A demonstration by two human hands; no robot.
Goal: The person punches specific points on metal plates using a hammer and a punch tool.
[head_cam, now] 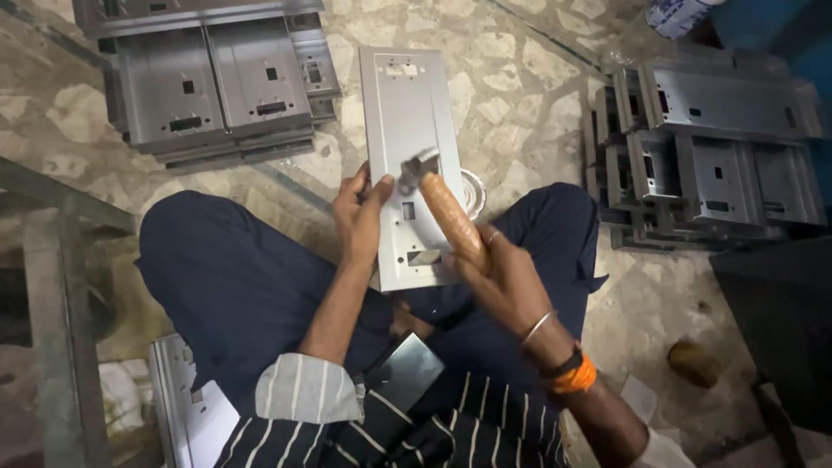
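Note:
I sit cross-legged on a stone floor. A long grey sheet-metal panel (406, 113) with small cut-outs lies over my lap, reaching out onto the floor. My left hand (359, 212) grips its left edge near the middle. My right hand (503, 277) holds a hammer (438, 195) by its wooden handle. The hammer's metal head rests on or just above the panel's middle, close to my left thumb. A small round metal ring (472, 192) sits on the floor just right of the panel, partly hidden by the handle.
Stacks of similar grey metal panels lie at the upper left (217, 87) and on the right (719, 147). Another panel (178, 399) lies by my left knee. A metal frame (52, 286) stands at far left. A dark box (780, 321) and a brown lump (693, 362) sit at right.

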